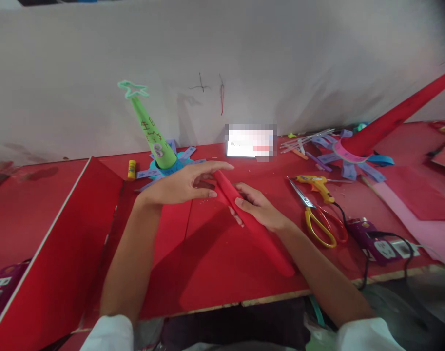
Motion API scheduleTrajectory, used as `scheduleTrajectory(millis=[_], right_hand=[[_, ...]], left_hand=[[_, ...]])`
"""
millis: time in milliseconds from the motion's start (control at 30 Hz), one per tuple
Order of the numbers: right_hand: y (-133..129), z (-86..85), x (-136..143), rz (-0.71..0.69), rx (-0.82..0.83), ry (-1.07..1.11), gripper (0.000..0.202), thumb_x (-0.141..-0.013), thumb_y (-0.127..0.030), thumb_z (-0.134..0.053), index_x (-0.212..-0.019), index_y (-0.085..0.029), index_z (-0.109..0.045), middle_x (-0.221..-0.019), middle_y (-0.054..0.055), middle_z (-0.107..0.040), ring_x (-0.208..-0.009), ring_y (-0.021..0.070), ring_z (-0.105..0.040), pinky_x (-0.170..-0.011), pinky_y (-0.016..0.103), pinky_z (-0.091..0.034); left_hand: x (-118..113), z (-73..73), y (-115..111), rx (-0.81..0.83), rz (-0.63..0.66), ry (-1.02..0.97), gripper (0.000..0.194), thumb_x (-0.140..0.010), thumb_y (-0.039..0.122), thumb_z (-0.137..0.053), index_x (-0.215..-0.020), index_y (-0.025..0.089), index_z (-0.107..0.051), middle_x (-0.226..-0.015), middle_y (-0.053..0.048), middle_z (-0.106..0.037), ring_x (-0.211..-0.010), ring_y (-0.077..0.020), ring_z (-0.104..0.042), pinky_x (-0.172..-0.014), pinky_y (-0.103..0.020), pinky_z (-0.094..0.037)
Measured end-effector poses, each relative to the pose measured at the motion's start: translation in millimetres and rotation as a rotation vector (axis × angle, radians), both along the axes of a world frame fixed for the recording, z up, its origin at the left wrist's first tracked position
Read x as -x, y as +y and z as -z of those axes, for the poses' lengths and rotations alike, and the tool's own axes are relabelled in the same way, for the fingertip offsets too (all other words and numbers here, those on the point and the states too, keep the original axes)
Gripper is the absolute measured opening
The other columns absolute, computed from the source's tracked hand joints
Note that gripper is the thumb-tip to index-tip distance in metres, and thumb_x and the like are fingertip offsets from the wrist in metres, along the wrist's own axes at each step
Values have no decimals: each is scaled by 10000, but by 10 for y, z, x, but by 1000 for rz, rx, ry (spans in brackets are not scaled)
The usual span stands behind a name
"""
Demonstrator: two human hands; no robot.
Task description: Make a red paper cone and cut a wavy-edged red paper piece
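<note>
A red sheet rolled into a long cone (pixel 266 239) slants across the middle of the table, its narrower end pointing away from me. My right hand (pixel 261 207) is wrapped around its upper half, thumb on top and fingers along the far side. At the upper end, my left hand (pixel 187 183) has its thumb and fingers apart, with the index finger stretched over the tip. Whether those fingers press on the sheet is hard to tell. Fingertips show below the roll's left edge.
Right of my hands lie scissors (pixel 319 222), a yellow glue gun (pixel 317 185) and a purple power strip (pixel 372 239). A green cone hat (pixel 154 141) and glue stick (pixel 132 169) stand back left. A red cone hat (pixel 386 122) leans right. A red panel (pixel 68 248) rises left; a lit phone (pixel 246 141) stands behind.
</note>
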State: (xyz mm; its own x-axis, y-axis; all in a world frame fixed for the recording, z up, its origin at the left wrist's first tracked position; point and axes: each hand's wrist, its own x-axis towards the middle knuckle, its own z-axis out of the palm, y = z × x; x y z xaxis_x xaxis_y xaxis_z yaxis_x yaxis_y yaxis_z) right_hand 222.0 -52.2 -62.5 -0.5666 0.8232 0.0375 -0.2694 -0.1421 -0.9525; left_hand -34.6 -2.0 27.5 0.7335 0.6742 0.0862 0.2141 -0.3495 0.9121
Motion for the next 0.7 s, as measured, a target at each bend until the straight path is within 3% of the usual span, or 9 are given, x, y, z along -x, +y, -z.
scheduleTrajectory(millis=[133,233,400,467,533,600,700], right_hand=[[11,-17,-41,-26,-13,17,420,-1019,-516,-759,-1268,-210,-616,-846,-9,-711,-563,118,-655,-531,256,-546],[10,5,-36,-42,-18,28,374,-1028,-513,-748,-1207,-208,-625,-849,-6,-708,-562,114,-651,-531,251,-541],[10,36,13,-28,-13,6,359,-1041,-550,-712,-1171,-226,-626,-852,-8,-698,-568,120,-635,-550,268,-548],[46,-2,-34,33,-92,-58,394,-1031,-585,-708,-1208,-237,-660,-929,29,-736,-698,160,-701,-677,317,-605],[113,-69,-177,202,-253,-163,429,-997,-600,-745,-1252,-256,-708,-1103,77,-773,-966,220,-753,-905,384,-618],[189,-133,-413,482,-378,-253,376,-998,-560,-753,-1251,-282,-735,-1207,82,-772,-1119,248,-733,-1029,422,-577],[238,-150,-821,967,-452,-182,231,-1019,-462,-717,-1120,-257,-752,-1018,59,-749,-912,211,-707,-898,386,-580]], left_hand=[[54,-51,-41,0,66,21,538,-1004,208,-685,-1531,307,-636,-1518,-110,-678,-1323,-240,-703,-1079,-355,-614],[9,-35,-50,-64,49,63,563,-990,165,-647,-1537,298,-631,-1512,-98,-679,-1282,-219,-713,-1059,-334,-617],[-192,64,-25,-176,-190,64,436,-932,267,-760,-1366,235,-742,-1235,-84,-789,-1028,-207,-761,-914,-317,-634],[-225,99,10,-181,-277,19,385,-897,285,-793,-1277,226,-782,-1164,-75,-797,-962,-195,-756,-869,-303,-624],[-183,127,70,-192,-386,-46,353,-858,289,-823,-1204,223,-805,-1120,-64,-793,-882,-170,-735,-797,-280,-607],[-70,144,148,-223,-549,-105,333,-819,288,-857,-1143,225,-816,-1017,-42,-779,-781,-143,-685,-687,-254,-568],[150,150,267,-210,-751,-205,312,-784,275,-887,-1085,231,-818,-770,3,-691,-640,-118,-584,-545,-229,-466]])
